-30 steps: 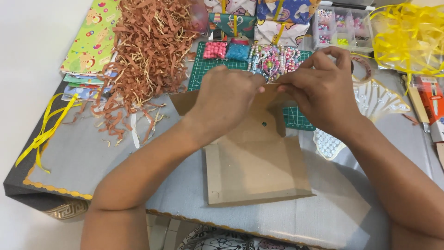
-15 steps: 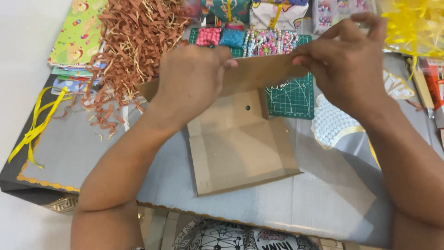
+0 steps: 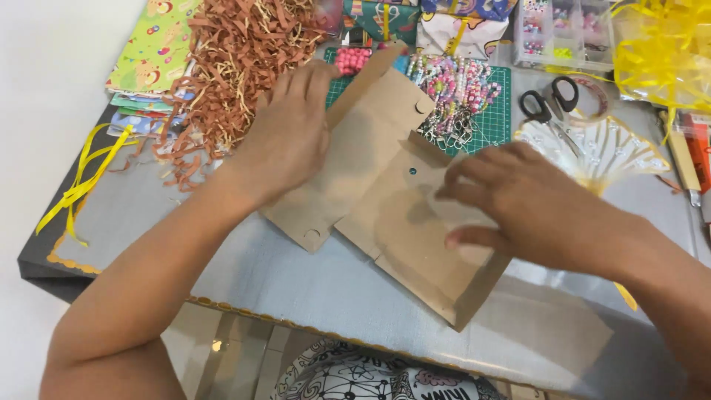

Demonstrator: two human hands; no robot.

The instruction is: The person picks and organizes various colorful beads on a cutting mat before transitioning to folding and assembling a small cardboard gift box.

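A flat brown paper bag [image 3: 400,215] lies tilted on the grey table cover [image 3: 311,289], its top flap folded open toward the upper left. My left hand [image 3: 285,137] presses flat on that flap, fingers spread, near the pile of brown shredded paper [image 3: 229,67]. My right hand [image 3: 518,200] rests on the bag's lower panel with fingers curled down onto the paper. Neither hand grips anything.
Beaded keychains [image 3: 455,92] lie on a green cutting mat [image 3: 496,122]. Black scissors [image 3: 544,100], a white lace piece [image 3: 607,152], yellow ribbon [image 3: 81,181], yellow mesh [image 3: 663,44], patterned paper sheets [image 3: 152,52] and a bead box [image 3: 566,30] surround the work area.
The bag has been laid down flat and turned; its flap has opened toward the upper left. Both hands have gone from pinching the top edge to pressing on the paper.
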